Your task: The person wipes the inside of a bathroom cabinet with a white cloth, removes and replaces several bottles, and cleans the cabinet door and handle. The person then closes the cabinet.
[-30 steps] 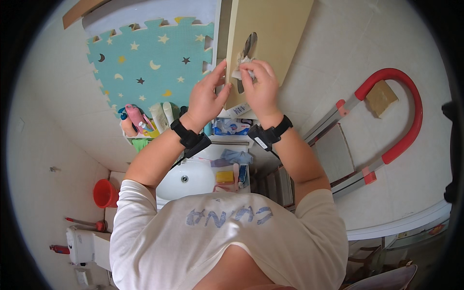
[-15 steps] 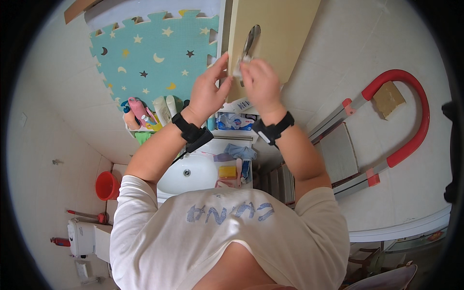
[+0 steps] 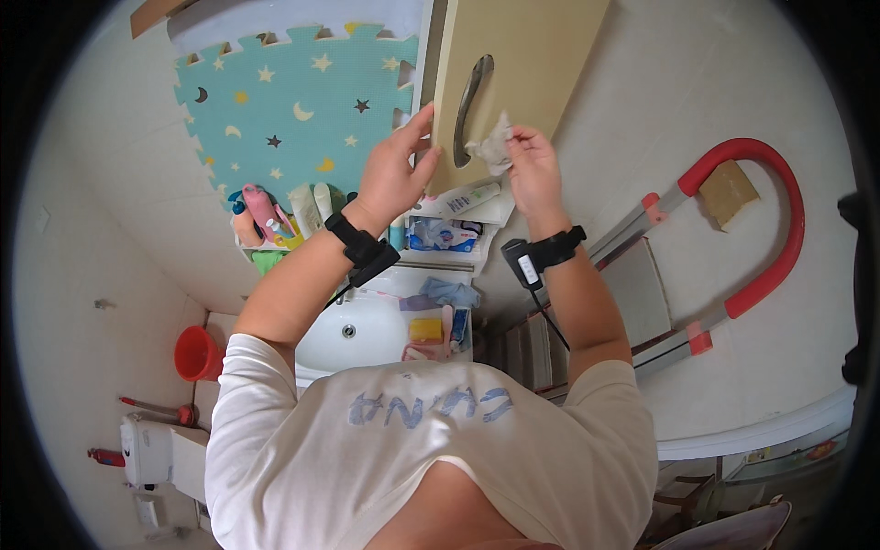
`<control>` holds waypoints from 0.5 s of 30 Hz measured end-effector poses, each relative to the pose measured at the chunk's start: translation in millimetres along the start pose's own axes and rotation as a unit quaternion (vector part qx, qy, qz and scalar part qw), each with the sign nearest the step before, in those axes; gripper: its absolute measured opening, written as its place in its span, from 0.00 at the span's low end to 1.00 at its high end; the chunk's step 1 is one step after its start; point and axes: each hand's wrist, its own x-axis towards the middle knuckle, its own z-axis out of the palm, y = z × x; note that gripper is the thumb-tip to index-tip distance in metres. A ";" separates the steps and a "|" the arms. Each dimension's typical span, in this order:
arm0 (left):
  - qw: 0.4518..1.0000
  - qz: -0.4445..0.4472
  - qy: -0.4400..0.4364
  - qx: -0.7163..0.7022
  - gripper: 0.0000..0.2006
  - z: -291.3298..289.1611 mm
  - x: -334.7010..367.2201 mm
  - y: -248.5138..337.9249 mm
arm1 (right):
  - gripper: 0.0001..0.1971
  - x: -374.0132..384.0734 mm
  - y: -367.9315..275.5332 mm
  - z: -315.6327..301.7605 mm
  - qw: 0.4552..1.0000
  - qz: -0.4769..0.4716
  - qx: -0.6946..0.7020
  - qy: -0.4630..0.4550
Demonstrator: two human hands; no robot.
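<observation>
A pale yellow cabinet door (image 3: pixel 527 73) stands out at the top, with a curved metal handle (image 3: pixel 466 110) on its face. My left hand (image 3: pixel 394 174) rests against the door's left edge, fingers stretched and thumb apart. Between thumb and fingertips, my right hand (image 3: pixel 536 179) pinches a crumpled whitish cloth or tissue (image 3: pixel 496 147). It hangs just right of the handle's lower end; whether they touch I cannot tell. Black bands are strapped round both wrists.
Below the door, a shelf holds a white tube (image 3: pixel 472 198) and a blue-white packet (image 3: pixel 440 235). Bottles (image 3: pixel 261 211) stand left, near a teal foam mat (image 3: pixel 293 119). A white sink (image 3: pixel 339 339) lies below. A red-padded ladder (image 3: pixel 779 220) stands right.
My right hand has moved right, away from the handle, and the crumpled cloth now shows more fully. My left hand stays at the door edge.
</observation>
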 end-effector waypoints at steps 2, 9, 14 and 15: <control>0.999 -0.012 -0.021 0.027 0.29 -2.4 0.8 -0.4 | 0.06 10.6 -6.4 -9.8 0.985 0.021 0.167 -0.036; 1.000 0.001 0.010 0.000 0.28 1.7 -1.0 -2.2 | 0.08 39.2 6.3 -31.4 0.987 -0.039 -0.151 0.031; 0.998 0.050 0.031 -0.017 0.28 4.9 -0.1 -8.6 | 0.08 18.1 5.4 -23.8 0.774 -0.298 -0.557 0.046; 0.999 0.043 0.027 -0.010 0.28 4.9 0.4 -9.7 | 0.08 12.6 4.8 -20.3 0.762 -0.302 -0.569 0.057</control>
